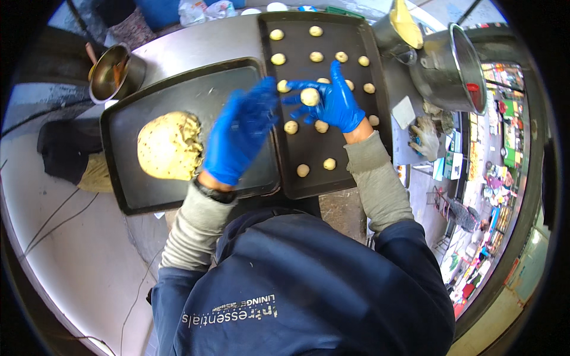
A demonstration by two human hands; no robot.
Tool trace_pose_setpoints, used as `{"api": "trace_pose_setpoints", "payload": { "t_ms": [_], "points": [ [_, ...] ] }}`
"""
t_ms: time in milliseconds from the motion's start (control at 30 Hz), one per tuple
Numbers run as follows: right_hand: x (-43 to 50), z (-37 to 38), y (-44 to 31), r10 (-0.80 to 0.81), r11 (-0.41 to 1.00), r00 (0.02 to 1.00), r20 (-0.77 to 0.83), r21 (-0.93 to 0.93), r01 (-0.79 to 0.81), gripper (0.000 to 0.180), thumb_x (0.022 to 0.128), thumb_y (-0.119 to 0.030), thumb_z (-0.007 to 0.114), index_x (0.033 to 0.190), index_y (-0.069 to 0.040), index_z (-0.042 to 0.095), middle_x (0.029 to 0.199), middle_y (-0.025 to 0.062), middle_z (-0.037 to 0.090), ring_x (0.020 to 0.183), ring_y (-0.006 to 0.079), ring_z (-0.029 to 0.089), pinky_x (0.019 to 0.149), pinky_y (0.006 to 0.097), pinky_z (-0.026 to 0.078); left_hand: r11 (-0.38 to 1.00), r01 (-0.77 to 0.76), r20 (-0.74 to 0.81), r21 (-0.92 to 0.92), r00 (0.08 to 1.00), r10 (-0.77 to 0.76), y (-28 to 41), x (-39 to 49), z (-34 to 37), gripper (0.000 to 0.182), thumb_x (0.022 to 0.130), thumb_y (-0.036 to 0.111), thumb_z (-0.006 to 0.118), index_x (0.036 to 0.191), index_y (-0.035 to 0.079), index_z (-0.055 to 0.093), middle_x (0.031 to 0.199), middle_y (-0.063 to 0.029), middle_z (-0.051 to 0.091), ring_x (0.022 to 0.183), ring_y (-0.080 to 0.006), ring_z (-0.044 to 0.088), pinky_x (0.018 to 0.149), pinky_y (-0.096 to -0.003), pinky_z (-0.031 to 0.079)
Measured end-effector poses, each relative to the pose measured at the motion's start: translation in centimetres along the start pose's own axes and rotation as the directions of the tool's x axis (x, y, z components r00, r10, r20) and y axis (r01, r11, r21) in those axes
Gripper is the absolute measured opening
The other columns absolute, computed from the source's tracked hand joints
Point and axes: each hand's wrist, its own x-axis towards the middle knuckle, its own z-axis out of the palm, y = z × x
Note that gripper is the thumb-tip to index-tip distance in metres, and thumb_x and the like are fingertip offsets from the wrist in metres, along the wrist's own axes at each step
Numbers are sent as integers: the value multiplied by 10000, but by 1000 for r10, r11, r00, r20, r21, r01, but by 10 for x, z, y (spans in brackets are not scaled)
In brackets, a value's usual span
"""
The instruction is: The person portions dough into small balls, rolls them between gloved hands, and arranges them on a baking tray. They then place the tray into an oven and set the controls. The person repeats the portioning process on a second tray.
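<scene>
My right hand (331, 104), in a blue glove, is turned palm up with a dough ball (310, 96) resting at its fingers. Beneath it is a dark baking tray (311, 147) carrying several small, pale dough balls in loose rows; my hand covers part of them. My left hand (242, 129), also blue-gloved, is blurred and raised beside the right one, fingers stretched out, with nothing visible in it. Below the left hand lies a second dark tray (231, 80). A large lump of speckled, yellowish dough (169, 146) sits on it, torn along its right side.
A metal bowl (116, 73) with utensils stands at the left. To the right are a tall steel pot (445, 66), a container with a yellow cover (406, 24), a white scraper-like card (403, 112) and a crumpled clear plastic bag (425, 138). Plastic bags (207, 11) lie beyond the table.
</scene>
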Motion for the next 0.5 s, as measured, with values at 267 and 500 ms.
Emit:
{"api": "trace_pose_setpoints", "payload": {
  "t_ms": [267, 500],
  "points": [
    [24, -159, -99, -160, 974, 926, -343, -206, 92, 837, 932, -724, 268, 1256, -18, 580, 1182, 160, 638, 967, 295, 645, 751, 385, 547, 992, 39, -186, -122, 981, -61, -31, -35, -89, 631, 1024, 475, 318, 1474, 33, 358, 1517, -131, 381, 1403, -273, 349, 1156, -440, 247],
    [77, -262, -156, -409, 843, 775, -482, -525, 118, 865, 932, -715, 312, 1491, -56, 329, 1497, 138, 410, 1400, 335, 343, 1097, 531, 315, 983, -14, -360, -185, 931, -54, -57, -60, -106, 636, 1024, 479, 321, 1458, 18, 376, 1494, -148, 405, 1389, -294, 370, 1141, -448, 281]
  ]
}}
